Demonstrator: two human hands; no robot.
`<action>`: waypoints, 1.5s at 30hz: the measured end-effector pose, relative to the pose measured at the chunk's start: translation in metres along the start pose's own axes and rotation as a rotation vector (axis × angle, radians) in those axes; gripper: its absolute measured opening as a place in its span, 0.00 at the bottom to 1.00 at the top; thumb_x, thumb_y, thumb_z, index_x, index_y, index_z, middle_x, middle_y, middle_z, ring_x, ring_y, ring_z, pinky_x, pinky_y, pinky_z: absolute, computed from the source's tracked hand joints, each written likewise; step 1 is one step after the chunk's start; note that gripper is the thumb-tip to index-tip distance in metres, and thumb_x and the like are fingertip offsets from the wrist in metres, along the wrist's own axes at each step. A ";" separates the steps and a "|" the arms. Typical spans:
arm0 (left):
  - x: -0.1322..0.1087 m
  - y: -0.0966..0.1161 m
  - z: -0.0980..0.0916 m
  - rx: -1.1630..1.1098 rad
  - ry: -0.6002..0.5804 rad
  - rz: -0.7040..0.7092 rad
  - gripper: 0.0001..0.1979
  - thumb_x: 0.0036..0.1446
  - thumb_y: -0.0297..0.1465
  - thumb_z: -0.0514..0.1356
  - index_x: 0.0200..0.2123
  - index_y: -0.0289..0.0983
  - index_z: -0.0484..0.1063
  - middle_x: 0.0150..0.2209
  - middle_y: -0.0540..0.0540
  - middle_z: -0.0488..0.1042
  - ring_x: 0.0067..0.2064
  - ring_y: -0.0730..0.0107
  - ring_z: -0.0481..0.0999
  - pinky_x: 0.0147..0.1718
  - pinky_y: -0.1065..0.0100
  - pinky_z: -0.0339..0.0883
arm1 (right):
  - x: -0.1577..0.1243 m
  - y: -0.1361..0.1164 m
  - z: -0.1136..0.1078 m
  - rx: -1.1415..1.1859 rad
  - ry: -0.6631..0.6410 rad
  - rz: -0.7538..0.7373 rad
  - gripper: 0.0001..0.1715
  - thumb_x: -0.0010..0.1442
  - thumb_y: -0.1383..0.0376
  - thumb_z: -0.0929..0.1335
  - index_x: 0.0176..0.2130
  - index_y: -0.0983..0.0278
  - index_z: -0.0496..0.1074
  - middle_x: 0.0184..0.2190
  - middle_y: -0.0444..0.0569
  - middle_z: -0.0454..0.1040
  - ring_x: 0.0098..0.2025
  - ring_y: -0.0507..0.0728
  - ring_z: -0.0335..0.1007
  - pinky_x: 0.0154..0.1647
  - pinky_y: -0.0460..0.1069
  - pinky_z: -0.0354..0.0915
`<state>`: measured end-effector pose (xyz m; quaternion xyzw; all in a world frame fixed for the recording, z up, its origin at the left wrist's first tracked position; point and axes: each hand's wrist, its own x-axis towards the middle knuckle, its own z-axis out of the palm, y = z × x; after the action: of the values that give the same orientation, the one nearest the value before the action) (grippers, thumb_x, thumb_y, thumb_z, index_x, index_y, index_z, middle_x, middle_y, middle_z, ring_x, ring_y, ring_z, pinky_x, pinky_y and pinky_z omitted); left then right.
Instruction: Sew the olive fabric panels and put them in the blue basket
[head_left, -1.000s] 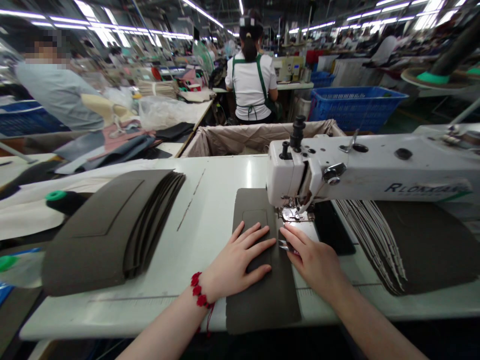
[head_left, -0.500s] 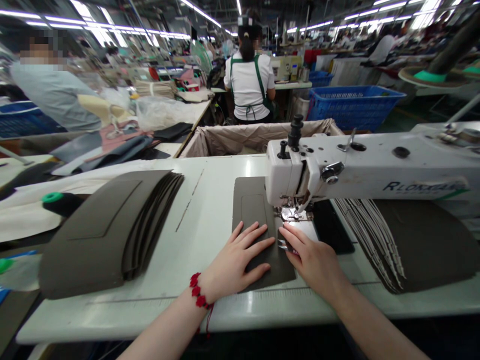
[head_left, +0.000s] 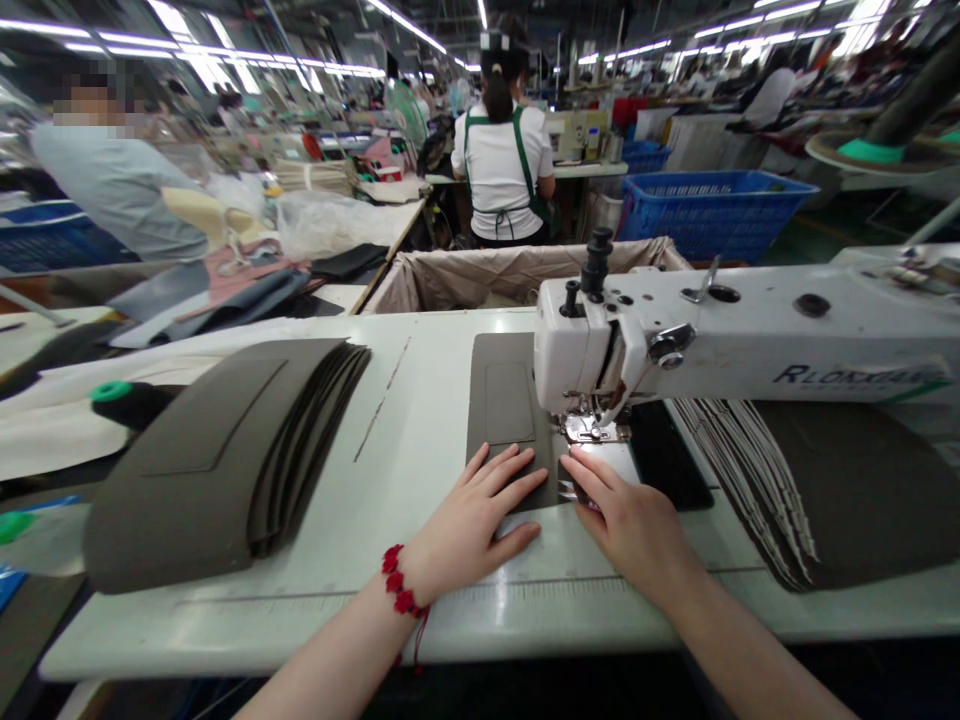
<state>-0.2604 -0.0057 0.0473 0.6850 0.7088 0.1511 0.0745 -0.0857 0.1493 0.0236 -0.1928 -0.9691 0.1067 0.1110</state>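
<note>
A dark olive-brown panel [head_left: 507, 405] lies flat under the head of the white sewing machine [head_left: 574, 340], with a rectangular outline stitched or marked on it. My left hand [head_left: 487, 505] rests on the panel's near part, fingers spread, and the thumb lies on the bare table. My right hand [head_left: 630, 520] is beside the presser foot [head_left: 592, 430], its fingertips at the panel's right edge. Two metal tips of small thread snips [head_left: 568, 490] poke out from under its curled fingers; the rest of the snips is hidden.
A stack of similar panels [head_left: 202, 450] lies on the left, another stack [head_left: 847, 490] on the right. A black thread cone [head_left: 127, 403] lies at far left. Behind the table stand a cloth-lined bin [head_left: 465, 278], a blue basket [head_left: 712, 215] and a seated co-worker [head_left: 501, 160].
The panel has slid away from me under the machine, so its near edge now lies by my fingers instead of below my left thumb. Both hands have stayed nearly in place.
</note>
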 end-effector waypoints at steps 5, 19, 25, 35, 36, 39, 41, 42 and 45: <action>0.000 -0.001 0.002 0.018 -0.015 -0.014 0.30 0.63 0.38 0.57 0.65 0.44 0.51 0.66 0.46 0.50 0.67 0.55 0.47 0.66 0.48 0.39 | 0.000 0.000 0.001 0.013 0.005 -0.003 0.29 0.64 0.65 0.63 0.63 0.55 0.57 0.64 0.44 0.57 0.50 0.57 0.71 0.43 0.52 0.70; 0.002 0.000 0.005 0.024 0.034 -0.045 0.29 0.63 0.38 0.57 0.65 0.45 0.52 0.67 0.45 0.48 0.67 0.55 0.47 0.65 0.48 0.39 | 0.000 0.001 0.001 0.019 0.014 -0.008 0.29 0.62 0.68 0.63 0.62 0.56 0.59 0.64 0.45 0.59 0.50 0.57 0.71 0.44 0.51 0.70; 0.003 -0.001 0.006 0.035 0.022 -0.053 0.29 0.63 0.39 0.57 0.65 0.44 0.52 0.67 0.44 0.46 0.68 0.54 0.45 0.65 0.47 0.38 | 0.000 0.001 0.001 0.021 0.010 -0.007 0.30 0.61 0.69 0.63 0.61 0.56 0.60 0.64 0.45 0.59 0.49 0.57 0.72 0.43 0.51 0.70; 0.003 0.000 0.005 0.041 0.019 -0.055 0.29 0.64 0.39 0.56 0.65 0.44 0.52 0.68 0.44 0.45 0.68 0.54 0.45 0.65 0.47 0.40 | 0.000 0.001 0.002 -0.005 0.008 -0.011 0.31 0.61 0.70 0.63 0.62 0.57 0.59 0.64 0.45 0.58 0.48 0.57 0.72 0.43 0.52 0.71; 0.003 0.000 0.005 0.041 0.017 -0.056 0.29 0.64 0.39 0.56 0.65 0.44 0.52 0.68 0.44 0.45 0.68 0.54 0.45 0.65 0.47 0.40 | 0.000 0.001 0.002 -0.004 0.011 -0.011 0.31 0.61 0.70 0.63 0.62 0.57 0.59 0.64 0.45 0.58 0.48 0.57 0.72 0.43 0.52 0.71; 0.003 0.000 0.006 0.041 0.013 -0.060 0.29 0.63 0.39 0.56 0.65 0.44 0.52 0.68 0.44 0.45 0.68 0.55 0.44 0.65 0.48 0.39 | 0.000 0.000 0.002 -0.006 0.013 -0.011 0.30 0.60 0.70 0.63 0.61 0.57 0.60 0.64 0.45 0.59 0.48 0.57 0.72 0.44 0.52 0.70; 0.003 -0.001 0.006 0.042 0.012 -0.061 0.29 0.63 0.39 0.57 0.65 0.44 0.52 0.68 0.44 0.46 0.68 0.56 0.44 0.66 0.49 0.38 | 0.000 0.000 0.002 -0.007 0.009 -0.012 0.30 0.61 0.70 0.63 0.61 0.56 0.60 0.64 0.44 0.58 0.49 0.57 0.72 0.44 0.52 0.70; 0.003 -0.001 0.006 0.042 0.011 -0.061 0.29 0.63 0.39 0.57 0.65 0.43 0.52 0.68 0.44 0.46 0.68 0.56 0.44 0.66 0.49 0.38 | 0.000 0.000 0.002 -0.007 0.005 -0.014 0.30 0.61 0.70 0.63 0.61 0.56 0.59 0.64 0.43 0.58 0.49 0.57 0.72 0.44 0.52 0.70; 0.002 -0.001 0.006 0.039 0.014 -0.060 0.29 0.63 0.39 0.57 0.65 0.44 0.52 0.68 0.44 0.45 0.68 0.56 0.44 0.65 0.49 0.38 | 0.000 0.000 0.001 -0.010 0.003 -0.010 0.30 0.61 0.70 0.62 0.61 0.56 0.59 0.64 0.43 0.58 0.49 0.57 0.72 0.42 0.51 0.70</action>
<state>-0.2594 -0.0029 0.0416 0.6636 0.7324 0.1396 0.0607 -0.0862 0.1489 0.0223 -0.1885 -0.9704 0.1008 0.1120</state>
